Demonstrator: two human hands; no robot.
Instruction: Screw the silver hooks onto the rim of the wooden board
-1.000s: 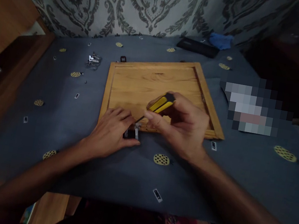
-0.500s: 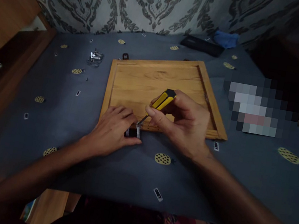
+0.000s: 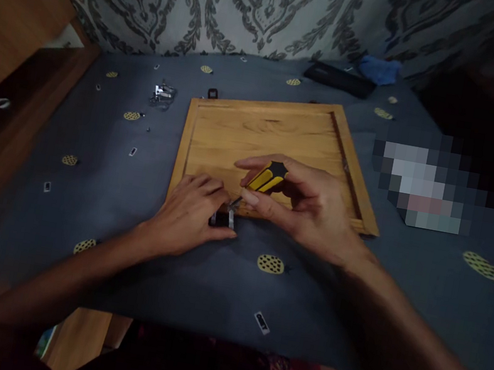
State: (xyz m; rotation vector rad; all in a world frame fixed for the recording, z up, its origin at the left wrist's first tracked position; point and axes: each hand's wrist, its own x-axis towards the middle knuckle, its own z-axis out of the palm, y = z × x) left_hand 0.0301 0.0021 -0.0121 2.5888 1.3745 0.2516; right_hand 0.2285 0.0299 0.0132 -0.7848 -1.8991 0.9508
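Observation:
A framed wooden panel (image 3: 260, 133) lies flat on a dark blue patterned cloth. My right hand (image 3: 304, 211) pinches a yellow-and-black screwdriver (image 3: 266, 176), its tip pointing down-left at a small metal bracket (image 3: 224, 219) on the panel's near edge. My left hand (image 3: 187, 216) presses down on that bracket, fingers curled over it. Part of the bracket is hidden under my fingers.
Loose metal hardware (image 3: 162, 93) and small screws lie on the cloth at the back left. A black flat object (image 3: 339, 79) and a blue rag (image 3: 379, 69) sit by the patterned wall. A wooden cabinet (image 3: 6, 34) stands to the left.
My right-hand fingers have shifted around the screwdriver handle, which now lies flatter. The left hand stays on the bracket. The view has drifted slightly.

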